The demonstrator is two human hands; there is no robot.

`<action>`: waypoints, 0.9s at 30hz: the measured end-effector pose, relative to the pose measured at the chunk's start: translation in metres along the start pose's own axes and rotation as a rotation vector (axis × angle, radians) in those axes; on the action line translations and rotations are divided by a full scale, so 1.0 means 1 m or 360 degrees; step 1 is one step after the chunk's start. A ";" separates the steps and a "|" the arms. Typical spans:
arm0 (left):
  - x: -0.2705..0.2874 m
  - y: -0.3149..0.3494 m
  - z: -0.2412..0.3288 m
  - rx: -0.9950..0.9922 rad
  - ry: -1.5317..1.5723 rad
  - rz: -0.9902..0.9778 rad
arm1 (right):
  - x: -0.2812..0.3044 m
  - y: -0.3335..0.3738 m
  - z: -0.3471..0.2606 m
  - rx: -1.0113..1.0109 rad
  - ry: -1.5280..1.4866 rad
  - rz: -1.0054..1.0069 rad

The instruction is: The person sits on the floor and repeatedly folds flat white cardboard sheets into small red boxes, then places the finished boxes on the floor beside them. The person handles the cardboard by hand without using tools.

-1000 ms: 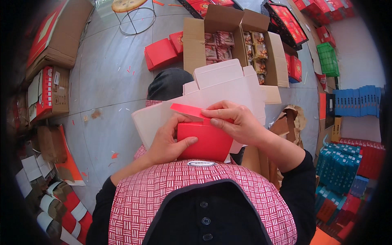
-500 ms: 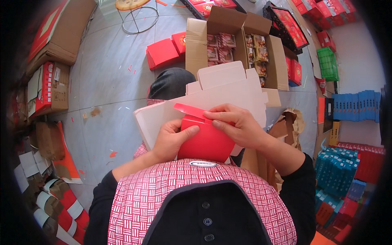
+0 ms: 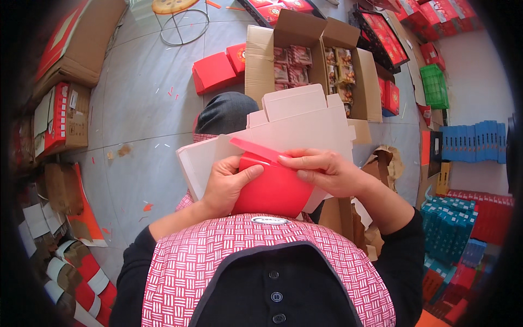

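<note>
A glossy red cardboard box (image 3: 275, 191) stands against my apron, in front of my belly. My left hand (image 3: 223, 185) grips its left upper edge, thumb pressed on the near face and fingers behind. A narrow red flap (image 3: 253, 150) slants up along the top edge of the box. My right hand (image 3: 327, 171) pinches the right end of that flap between thumb and fingers. Under both hands, across my lap, lie flat pale cardboard blanks (image 3: 305, 131) with cut tabs. The underside of the red box is hidden.
Ahead stands an open brown carton (image 3: 260, 60) with wrapped packets inside. Beside it are red boxes (image 3: 215, 72) on the floor. A wire-legged stool (image 3: 182, 27) is at the far left. Stacked blue boxes (image 3: 474, 141) and a green crate (image 3: 434, 86) line the right side.
My right hand has slid slightly to the right along the flap, its fingers straighter. The flap's right end shows more. My left hand keeps its grip on the box.
</note>
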State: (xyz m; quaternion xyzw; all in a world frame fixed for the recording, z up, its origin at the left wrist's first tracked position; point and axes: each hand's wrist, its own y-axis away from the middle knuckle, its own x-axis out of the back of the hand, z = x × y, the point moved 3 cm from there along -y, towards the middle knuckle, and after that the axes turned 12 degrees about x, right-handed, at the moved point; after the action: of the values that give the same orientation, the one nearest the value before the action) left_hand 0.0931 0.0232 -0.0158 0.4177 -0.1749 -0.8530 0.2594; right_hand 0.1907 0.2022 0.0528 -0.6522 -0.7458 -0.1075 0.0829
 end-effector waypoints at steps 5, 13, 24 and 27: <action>0.002 -0.003 0.000 -0.0014 -0.0040 -0.0035 | 0.004 -0.001 -0.003 -0.0039 0.0083 -0.0102; 0.003 -0.005 0.016 -0.0119 -0.0530 0.0157 | 0.002 -0.002 -0.002 -0.0013 0.0145 -0.0027; 0.008 -0.020 0.062 -0.0789 -0.0470 0.0117 | -0.034 0.005 0.044 0.0067 -0.0658 0.1260; 0.018 -0.028 0.055 -0.0559 -0.0605 0.0085 | -0.022 -0.006 0.044 0.0055 -0.0889 0.1384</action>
State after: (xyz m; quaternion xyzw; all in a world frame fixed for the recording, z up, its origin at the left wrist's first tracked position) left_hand 0.0317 0.0395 -0.0086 0.1937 -0.0806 -0.9264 0.3127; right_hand 0.1889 0.1928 0.0041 -0.9042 -0.4012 0.1274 -0.0718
